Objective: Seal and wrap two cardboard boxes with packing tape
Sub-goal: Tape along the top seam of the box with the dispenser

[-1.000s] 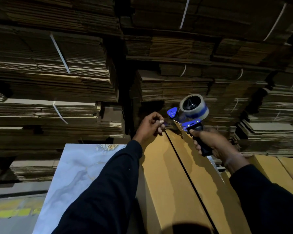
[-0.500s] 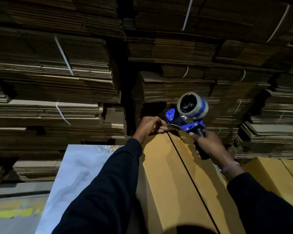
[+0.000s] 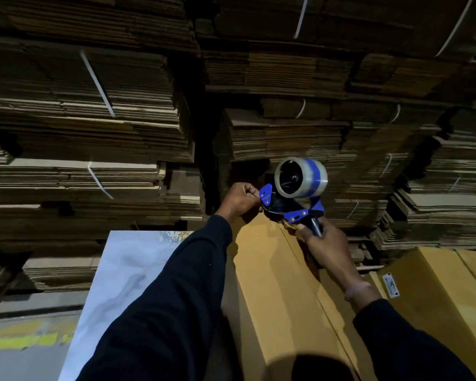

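head view: the blue plastic tape dispenser with a clear tape roll (image 3: pixel 294 196) looks light and rigid, best held by its dark handle, which is where the right hand (image 3: pixel 327 243) grips it, fingers wrapped round. its front end sits at the far edge of the long tan cardboard box (image 3: pixel 280 292), right over the centre seam. the tape itself will be thin, sticky and prone to folding on itself, so the free end wants a firm pinch. the left hand (image 3: pixel 241 200) is curled at the dispenser's nose, seemingly pinching that end, though the tape there is too faint to confirm. the box looks stiff, smooth and untaped along its dark seam. a second tan cardboard box (image 3: pixel 440 287) lies just to the right.
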